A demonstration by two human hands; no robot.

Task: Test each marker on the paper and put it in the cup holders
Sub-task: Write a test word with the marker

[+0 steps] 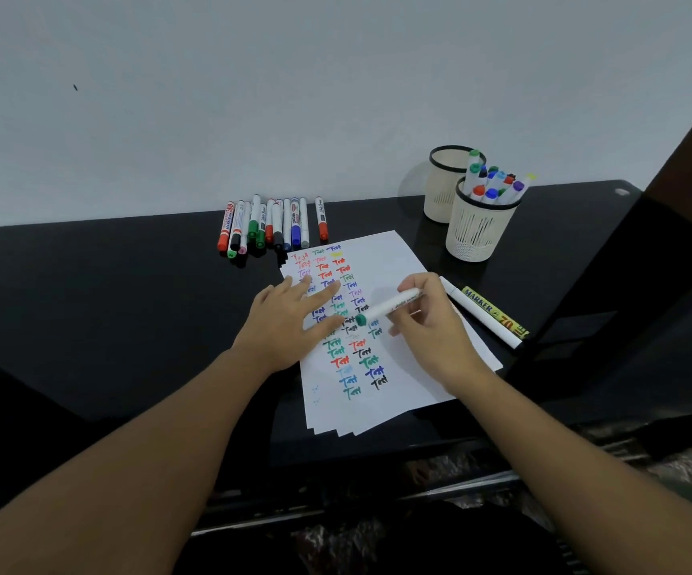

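A stack of white paper (402,392) lies on the black table, covered with columns of "Test" in many colours. My left hand (290,321) rests flat on the sheet with its fingers spread. My right hand (431,325) grips a white marker with a green cap (390,305), the capped end pointing left over the writing. Several markers (269,224) lie in a row at the back of the table. Two cream cup holders stand at the back right: the near one (477,234) holds several markers, and the far one (444,176) shows none inside.
A yellow marker labelled "MARKER 70" (493,311) and a white marker (481,315) lie side by side right of the paper. The black table (107,292) meets a pale wall behind. A dark panel rises at the right edge.
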